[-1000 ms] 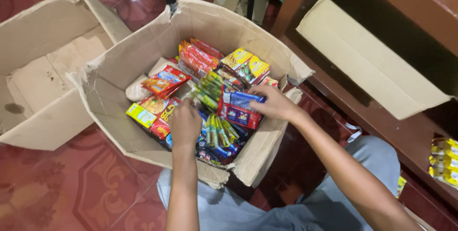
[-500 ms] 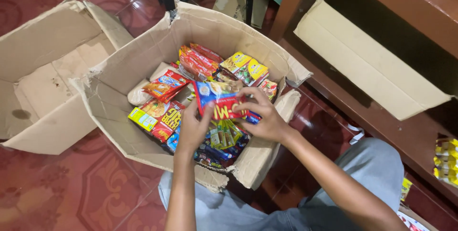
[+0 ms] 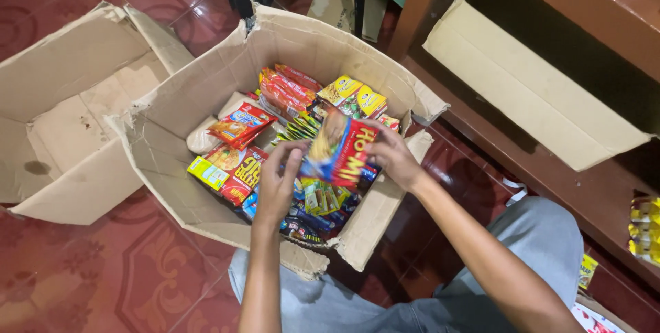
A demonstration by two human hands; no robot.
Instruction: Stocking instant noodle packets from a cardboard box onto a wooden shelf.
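Head view, hands point(image 3: 330, 168) gripping red-blue packet point(image 3: 340, 151) (slightly blurred), cardboard box point(image 3: 206, 92)

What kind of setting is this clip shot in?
Likely a small shop's stock area or a home: red patterned floor tiles, open cardboard box full of snack packets, wooden shelving.

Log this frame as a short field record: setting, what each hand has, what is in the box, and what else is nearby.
setting: red tiled floor, person seated
left hand: grips the left edge of the red and blue packet
right hand: grips the packet's right edge
packet: lifted above the open cardboard box
box contents: many coloured snack packets
nearby: empty cardboard box to the left, wooden shelf to the right
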